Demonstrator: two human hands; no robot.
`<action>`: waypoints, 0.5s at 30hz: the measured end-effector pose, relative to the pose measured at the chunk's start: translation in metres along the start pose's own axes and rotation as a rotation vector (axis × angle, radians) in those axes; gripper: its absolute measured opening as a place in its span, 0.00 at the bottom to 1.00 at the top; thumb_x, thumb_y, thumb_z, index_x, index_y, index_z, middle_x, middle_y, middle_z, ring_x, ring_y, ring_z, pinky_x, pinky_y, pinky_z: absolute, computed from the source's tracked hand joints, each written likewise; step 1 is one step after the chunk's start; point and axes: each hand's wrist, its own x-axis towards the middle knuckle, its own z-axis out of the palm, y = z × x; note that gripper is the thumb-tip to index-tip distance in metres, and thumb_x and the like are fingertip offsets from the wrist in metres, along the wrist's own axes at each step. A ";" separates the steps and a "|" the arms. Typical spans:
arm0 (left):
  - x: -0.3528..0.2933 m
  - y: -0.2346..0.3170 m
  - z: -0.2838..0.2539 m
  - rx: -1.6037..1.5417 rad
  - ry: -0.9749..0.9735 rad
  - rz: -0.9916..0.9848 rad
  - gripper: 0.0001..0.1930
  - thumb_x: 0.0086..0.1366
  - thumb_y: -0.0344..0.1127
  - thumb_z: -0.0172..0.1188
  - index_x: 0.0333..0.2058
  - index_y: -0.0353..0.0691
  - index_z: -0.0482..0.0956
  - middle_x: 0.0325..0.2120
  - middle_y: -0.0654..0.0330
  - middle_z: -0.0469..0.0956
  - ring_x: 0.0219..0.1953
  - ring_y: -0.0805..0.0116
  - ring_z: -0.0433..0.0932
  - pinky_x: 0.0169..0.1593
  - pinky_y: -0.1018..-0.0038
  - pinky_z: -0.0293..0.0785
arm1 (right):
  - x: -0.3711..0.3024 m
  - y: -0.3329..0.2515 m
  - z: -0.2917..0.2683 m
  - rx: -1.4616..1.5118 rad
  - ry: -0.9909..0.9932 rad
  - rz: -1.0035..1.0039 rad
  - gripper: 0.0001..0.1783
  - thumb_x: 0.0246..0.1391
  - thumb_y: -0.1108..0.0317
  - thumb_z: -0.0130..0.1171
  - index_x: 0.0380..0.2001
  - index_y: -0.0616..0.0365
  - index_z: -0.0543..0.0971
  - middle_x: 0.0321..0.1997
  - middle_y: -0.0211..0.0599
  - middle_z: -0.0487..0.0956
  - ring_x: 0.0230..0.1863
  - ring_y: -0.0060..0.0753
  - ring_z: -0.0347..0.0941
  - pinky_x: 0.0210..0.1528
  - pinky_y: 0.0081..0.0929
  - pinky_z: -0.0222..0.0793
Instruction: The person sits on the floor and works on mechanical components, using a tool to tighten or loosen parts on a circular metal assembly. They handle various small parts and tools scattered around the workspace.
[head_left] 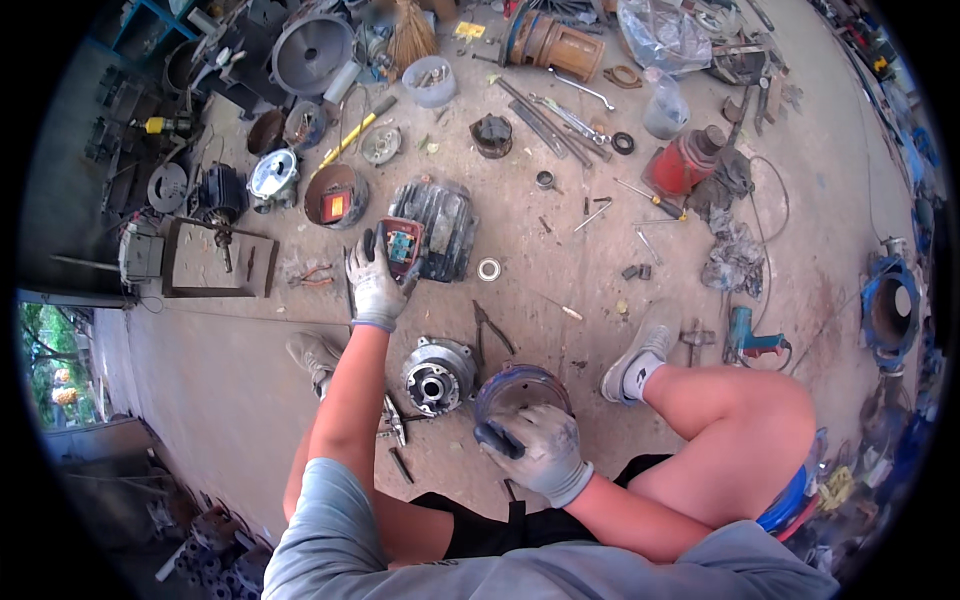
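My left hand (377,284), in a grey glove with dark fingertips, reaches forward with fingers apart. It lies against the near left side of the reddish terminal box (401,246) on a dark, finned electric motor (449,225). Close to my body, my right hand (540,448), gloved alike, is closed over the near rim of a round, dark motor end cover (522,384). My palm hides that rim and part of the cover's inside. Just left of it a silvery flanged housing (438,376) with a central bore lies on the floor.
Pliers (492,328) and a ring bearing (489,270) lie between the motor and the cover. A caliper-like tool (395,420) is by my left leg. Right stand a red bottle jack (684,160), a hammer (696,338) and a teal power tool (755,338). Spanners (570,118) lie farther off.
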 end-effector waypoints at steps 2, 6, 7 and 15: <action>-0.003 -0.006 0.017 -0.085 0.164 0.121 0.51 0.55 0.50 0.70 0.73 0.36 0.58 0.66 0.42 0.66 0.69 0.39 0.63 0.74 0.40 0.50 | 0.003 0.001 0.001 0.044 0.011 0.001 0.14 0.46 0.57 0.76 0.37 0.46 0.88 0.26 0.33 0.81 0.27 0.40 0.78 0.31 0.40 0.73; 0.024 -0.001 0.024 -0.246 0.237 0.238 0.42 0.55 0.43 0.66 0.69 0.41 0.67 0.66 0.44 0.67 0.69 0.38 0.63 0.72 0.42 0.54 | 0.017 0.012 0.005 0.080 -0.080 0.029 0.16 0.44 0.57 0.78 0.38 0.46 0.89 0.20 0.29 0.71 0.23 0.36 0.73 0.25 0.37 0.68; 0.026 0.002 0.028 -0.185 0.223 0.217 0.39 0.55 0.42 0.65 0.67 0.40 0.70 0.65 0.44 0.69 0.68 0.36 0.65 0.69 0.43 0.60 | 0.023 0.015 0.008 0.095 -0.094 0.042 0.16 0.44 0.57 0.78 0.38 0.46 0.89 0.20 0.29 0.71 0.23 0.36 0.73 0.25 0.37 0.68; 0.063 0.008 0.023 -0.149 0.174 0.172 0.33 0.60 0.43 0.62 0.65 0.41 0.75 0.65 0.44 0.73 0.65 0.35 0.72 0.58 0.47 0.75 | 0.073 0.022 0.012 0.114 -0.166 0.098 0.18 0.40 0.59 0.82 0.36 0.49 0.87 0.25 0.35 0.79 0.26 0.43 0.77 0.29 0.39 0.73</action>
